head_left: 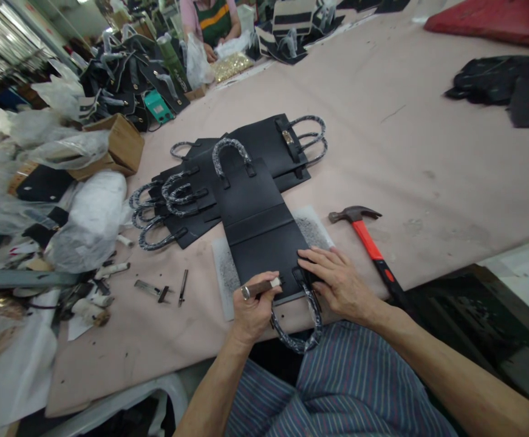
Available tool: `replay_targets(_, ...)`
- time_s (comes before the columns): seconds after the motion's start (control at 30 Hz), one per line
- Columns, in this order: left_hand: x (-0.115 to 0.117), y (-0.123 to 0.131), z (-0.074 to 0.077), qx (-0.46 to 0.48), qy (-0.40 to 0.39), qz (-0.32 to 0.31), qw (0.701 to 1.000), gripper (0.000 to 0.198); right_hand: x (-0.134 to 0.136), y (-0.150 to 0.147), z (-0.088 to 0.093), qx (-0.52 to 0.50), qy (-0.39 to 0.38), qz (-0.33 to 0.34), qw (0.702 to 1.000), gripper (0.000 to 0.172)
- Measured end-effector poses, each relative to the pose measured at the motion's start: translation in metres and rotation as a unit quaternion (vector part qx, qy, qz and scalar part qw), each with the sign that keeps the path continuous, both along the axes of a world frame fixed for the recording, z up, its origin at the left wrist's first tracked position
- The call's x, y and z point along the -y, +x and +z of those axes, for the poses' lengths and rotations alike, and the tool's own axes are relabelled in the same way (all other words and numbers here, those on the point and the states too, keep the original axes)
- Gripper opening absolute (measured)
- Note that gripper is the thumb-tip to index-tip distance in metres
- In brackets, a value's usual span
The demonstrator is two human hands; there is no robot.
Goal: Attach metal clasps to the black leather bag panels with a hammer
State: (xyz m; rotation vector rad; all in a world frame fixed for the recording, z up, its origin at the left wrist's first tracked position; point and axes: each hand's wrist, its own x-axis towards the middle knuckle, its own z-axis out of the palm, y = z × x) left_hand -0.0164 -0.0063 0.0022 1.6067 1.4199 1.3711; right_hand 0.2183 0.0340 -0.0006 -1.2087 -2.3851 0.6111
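At the near table (428,152) edge: black bag panel (257,237) lies flat on a white pad (312,227), which guards the tabletop.
Left hand (252,309): curled tight around a small metal punch (262,285), tip on the panel.
Right hand (337,279): fingers spread, pressing flat so the panel cannot slide.
Hammer (368,243): near the right hand, easy to grab.
Writing: none I can read.

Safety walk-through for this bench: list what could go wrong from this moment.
1. The right hand presses the black panel right beside the tip of the punch in the left hand; a slip could nick those fingers.
2. The hammer lies with its shaft end at the table edge; a nudge might drop it.
3. The panel's near handle loop hangs off the edge, so the panel may shift on the pad.
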Motion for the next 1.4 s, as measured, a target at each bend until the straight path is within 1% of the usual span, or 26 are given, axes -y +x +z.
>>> replay_targets(0.23,0.0,-0.001,-0.002,-0.017,-0.009,-0.009,1.0,0.012,0.0,0.0,0.0,0.003,-0.001,0.0,1.0,0.054)
replay_targets(0.4,-0.001,0.003,0.0,-0.083,0.028,-0.004,0.996,0.011,0.0,0.0,0.0,-0.006,0.003,-0.003,1.0,0.055)
replay_targets(0.67,-0.004,0.009,0.004,-0.113,0.054,-0.02,0.992,0.016,-0.001,0.0,0.001,-0.02,0.006,-0.003,1.0,0.056)
replay_targets(0.73,-0.006,0.012,0.006,-0.125,0.044,-0.026,0.991,0.016,-0.001,0.0,0.001,-0.019,0.005,-0.001,1.0,0.055)
replay_targets(0.93,-0.009,0.02,0.011,-0.157,-0.022,-0.033,0.987,0.019,0.0,-0.002,0.001,-0.026,0.011,0.001,1.0,0.054)
replay_targets(1.03,-0.009,0.021,0.015,-0.157,-0.036,-0.035,0.986,0.019,-0.002,0.003,0.0,-0.069,0.022,0.011,0.997,0.052)
replay_targets(1.07,-0.009,0.022,0.015,-0.156,-0.038,-0.035,0.986,0.018,-0.002,0.008,-0.001,-0.092,0.035,0.001,0.995,0.049)
replay_targets(1.1,-0.009,0.022,0.015,-0.155,-0.042,-0.034,0.987,0.018,-0.003,0.015,-0.002,-0.112,0.056,-0.026,0.992,0.046)
replay_targets(1.17,-0.009,0.021,0.015,-0.152,-0.048,-0.029,0.987,0.017,-0.002,0.036,-0.004,-0.114,0.108,-0.13,0.979,0.039)
replay_targets(1.23,-0.009,0.021,0.013,-0.147,-0.049,-0.026,0.988,0.017,-0.001,0.061,-0.007,-0.046,0.133,-0.246,0.959,0.039)
replay_targets(1.27,-0.009,0.021,0.012,-0.144,-0.049,-0.025,0.988,0.016,-0.001,0.073,-0.008,0.003,0.119,-0.285,0.951,0.04)
replay_targets(1.3,-0.009,0.022,0.011,-0.141,-0.048,-0.025,0.989,0.016,-0.001,0.083,-0.009,0.044,0.085,-0.31,0.946,0.042)
replay_targets(1.33,-0.009,0.022,0.011,-0.138,-0.049,-0.026,0.989,0.015,-0.002,0.091,-0.01,0.065,0.036,-0.326,0.943,0.04)
replay_targets(1.37,-0.009,0.022,0.011,-0.136,-0.051,-0.027,0.989,0.015,-0.003,0.097,-0.009,0.058,-0.031,-0.341,0.938,0.036)
replay_targets(1.4,-0.009,0.022,0.012,-0.136,-0.051,-0.027,0.989,0.015,-0.005,0.1,-0.007,0.027,-0.106,-0.354,0.929,0.029)
